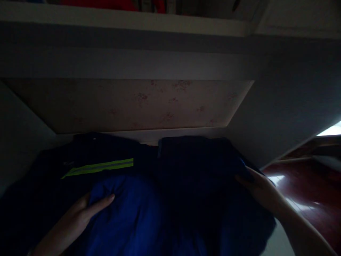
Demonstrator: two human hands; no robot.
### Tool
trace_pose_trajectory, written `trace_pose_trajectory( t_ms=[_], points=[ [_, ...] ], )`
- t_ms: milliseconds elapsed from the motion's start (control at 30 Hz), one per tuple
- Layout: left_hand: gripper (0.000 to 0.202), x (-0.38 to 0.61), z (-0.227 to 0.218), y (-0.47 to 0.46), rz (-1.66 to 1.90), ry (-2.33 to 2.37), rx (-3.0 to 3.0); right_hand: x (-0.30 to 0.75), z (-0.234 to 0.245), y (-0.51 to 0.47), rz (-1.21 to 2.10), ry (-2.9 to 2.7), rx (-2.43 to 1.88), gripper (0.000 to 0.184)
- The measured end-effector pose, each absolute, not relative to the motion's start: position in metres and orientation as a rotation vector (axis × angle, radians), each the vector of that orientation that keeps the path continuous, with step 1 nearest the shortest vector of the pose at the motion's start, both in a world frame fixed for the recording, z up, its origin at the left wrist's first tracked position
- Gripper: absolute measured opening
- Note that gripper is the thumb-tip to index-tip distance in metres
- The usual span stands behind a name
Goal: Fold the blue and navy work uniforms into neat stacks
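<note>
A dark blue cloth garment (191, 177) is spread across the shelf floor in front of me, its lower part bunched toward the camera. My left hand (82, 213) pinches a brighter blue fold of it, thumb on top and fingers underneath. At the right side, my right hand (253, 183) grips the garment's edge, with its fingers partly hidden by the cloth. To the left lies another dark blue garment (53, 160), which carries a yellow-green reflective strip (103, 167). Dim light hides where the two fabrics part.
Grey side panels (282, 99) enclose the compartment, and a flowered back panel (170, 106) stands behind the cloth. An upper shelf edge (133, 19) runs above, with red items (101, 4) on it. Beyond the right panel is a shiny reddish floor (314, 192).
</note>
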State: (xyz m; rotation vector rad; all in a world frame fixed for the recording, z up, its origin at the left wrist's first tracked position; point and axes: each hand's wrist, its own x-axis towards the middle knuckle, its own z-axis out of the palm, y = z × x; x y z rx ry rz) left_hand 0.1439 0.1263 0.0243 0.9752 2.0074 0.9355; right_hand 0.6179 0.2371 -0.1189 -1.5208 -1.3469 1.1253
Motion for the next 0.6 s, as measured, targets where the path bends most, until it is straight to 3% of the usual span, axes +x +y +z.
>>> trace_pose_trajectory(
  t_ms=[133, 233, 333, 467, 600],
  points=[
    [0.047, 0.199, 0.029, 0.182, 1.011, 1.723, 1.101, 0.68, -0.095, 0.303, 0.908, -1.346, -1.612, 0.048],
    [0.052, 0.236, -0.004, 0.224, 1.047, 1.549, 1.247, 0.719, -0.099, 0.344, 0.538, -1.523, -1.941, 0.046],
    [0.055, 0.253, -0.044, 0.248, 0.916, 1.506, 1.384, 0.728, -0.108, 0.359, 0.247, -1.655, -2.138, 0.058],
    [0.074, 0.231, -0.078, 0.216, 0.62, 1.782, 1.627, 0.685, -0.131, 0.331, 0.052, -1.779, -1.989, 0.06],
    [0.066, 0.188, -0.106, 0.12, 0.404, 2.0, 1.863, 0.609, -0.18, 0.268, 0.082, -1.969, -1.734, 0.052]
  ],
)
